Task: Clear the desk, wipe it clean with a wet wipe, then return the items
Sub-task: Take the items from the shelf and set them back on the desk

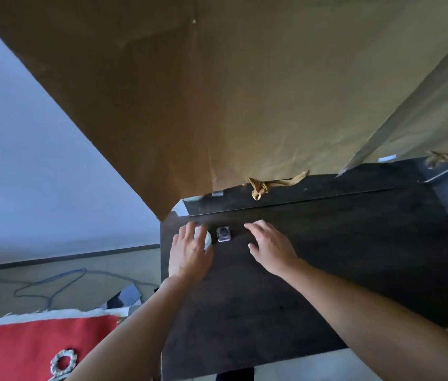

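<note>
left grip [191, 250] clasps white container [206, 238] | square bottle [223, 234] — beside | right grip [269, 246] splayed

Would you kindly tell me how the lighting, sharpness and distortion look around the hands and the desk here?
Head view throughout: wide-angle stretch splays the forearms; the dark desk is dim with little contrast; the left hand and right hand are evenly lit but slightly soft; the white object, partly hidden by the left hand, is washed out; no hard glare.
</note>
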Available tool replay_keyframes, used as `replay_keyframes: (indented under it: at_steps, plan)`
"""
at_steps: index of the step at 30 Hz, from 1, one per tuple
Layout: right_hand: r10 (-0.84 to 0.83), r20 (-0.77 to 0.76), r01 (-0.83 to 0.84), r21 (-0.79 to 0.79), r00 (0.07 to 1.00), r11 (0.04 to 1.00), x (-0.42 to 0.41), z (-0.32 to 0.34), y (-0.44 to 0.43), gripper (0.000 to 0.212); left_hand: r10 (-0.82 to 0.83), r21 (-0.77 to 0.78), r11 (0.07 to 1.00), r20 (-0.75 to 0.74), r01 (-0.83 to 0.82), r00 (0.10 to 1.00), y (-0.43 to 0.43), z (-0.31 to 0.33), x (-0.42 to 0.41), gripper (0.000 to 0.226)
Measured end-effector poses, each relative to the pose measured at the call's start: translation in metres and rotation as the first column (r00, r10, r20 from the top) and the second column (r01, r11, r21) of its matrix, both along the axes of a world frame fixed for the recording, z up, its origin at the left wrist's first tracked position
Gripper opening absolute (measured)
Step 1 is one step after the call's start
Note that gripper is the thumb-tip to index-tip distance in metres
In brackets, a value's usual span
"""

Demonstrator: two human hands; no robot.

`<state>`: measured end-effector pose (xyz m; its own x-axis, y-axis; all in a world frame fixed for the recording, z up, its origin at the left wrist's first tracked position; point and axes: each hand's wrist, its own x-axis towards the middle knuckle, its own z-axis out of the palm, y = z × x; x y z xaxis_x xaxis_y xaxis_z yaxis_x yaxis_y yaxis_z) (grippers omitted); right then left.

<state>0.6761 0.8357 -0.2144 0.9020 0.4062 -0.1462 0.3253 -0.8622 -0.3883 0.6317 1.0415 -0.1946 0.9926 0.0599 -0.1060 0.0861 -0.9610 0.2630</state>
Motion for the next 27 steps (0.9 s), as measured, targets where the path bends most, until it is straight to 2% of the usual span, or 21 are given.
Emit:
replay_keyframes:
  at_steps: [4, 7, 11, 20, 27]
  plan:
    - [-0.079, -0.020, 0.078, -0.054, 0.997, 0.996, -0.023, 0.011, -0.067, 0.039, -0.078, -0.073, 0.994, 0.004, 0.078, 0.997, -0.047, 0.022, -0.011, 0.034]
    - [-0.150, -0.008, 0.149, -0.070, 0.989, 0.986, -0.044, 0.020, -0.125, 0.038, -0.151, -0.069, 0.986, -0.026, 0.149, 0.988, -0.095, 0.032, -0.020, 0.022]
    - [-0.226, 0.031, 0.228, -0.097, 0.974, 0.969, -0.080, 0.033, -0.210, 0.037, -0.214, -0.117, 0.970, 0.012, 0.214, 0.977, -0.174, 0.045, -0.038, 0.016]
    - [-0.421, 0.090, 0.429, -0.101, 0.902, 0.898, -0.160, 0.062, -0.404, 0.035, -0.411, -0.139, 0.896, 0.100, 0.421, 0.906, -0.369, 0.065, -0.080, 0.016]
    - [-0.566, 0.110, 0.574, -0.063, 0.817, 0.817, -0.178, 0.082, -0.506, 0.035, -0.548, -0.146, 0.812, 0.145, 0.565, 0.824, -0.480, 0.078, -0.068, 0.022]
